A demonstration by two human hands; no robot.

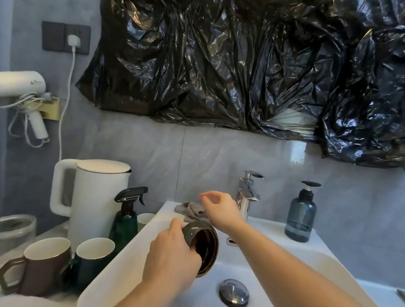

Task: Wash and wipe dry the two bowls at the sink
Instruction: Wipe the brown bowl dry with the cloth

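Two nested bowls [205, 247] — inside left hand's [173, 255] fingers

We have one view only — a wide-angle camera on the person's head, looking forward and down at the sink [285, 257] from close above. The basin fills the lower middle of the frame, the tiled wall [147, 147] faces us across the upper half — its edges bend outward.
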